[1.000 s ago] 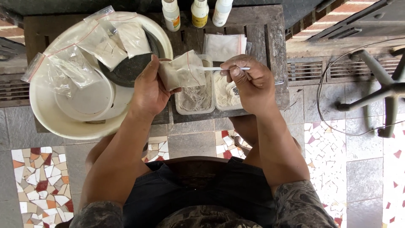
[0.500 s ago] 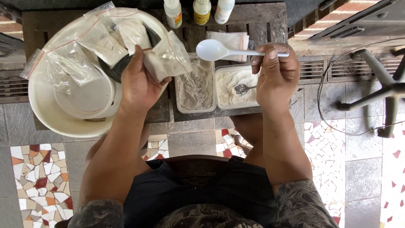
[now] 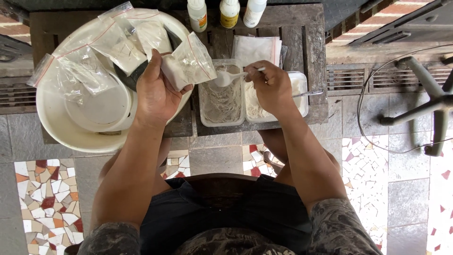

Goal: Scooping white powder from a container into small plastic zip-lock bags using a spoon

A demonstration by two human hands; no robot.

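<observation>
My left hand (image 3: 155, 92) grips a small clear zip bag (image 3: 188, 63) part filled with pale powder, held above the edge of a big white basin (image 3: 71, 130). My right hand (image 3: 271, 85) holds a white plastic spoon (image 3: 226, 77) whose bowl dips into the left of two clear rectangular tubs (image 3: 222, 101), which holds grey-white powder. The right tub (image 3: 297, 92) holds whiter powder and a metal spoon (image 3: 309, 93) that sticks out past my hand.
Several filled zip bags (image 3: 113, 45) lie in the basin with a white lid. Three small bottles (image 3: 229, 12) stand at the back of the dark wooden bench (image 3: 306, 42). Empty bags (image 3: 257, 47) lie behind the tubs. A stool leg (image 3: 424, 89) and cable are right.
My right hand has brought the white spoon down from above the tubs into the left tub. My left hand has shifted the bag slightly right, toward the tub.
</observation>
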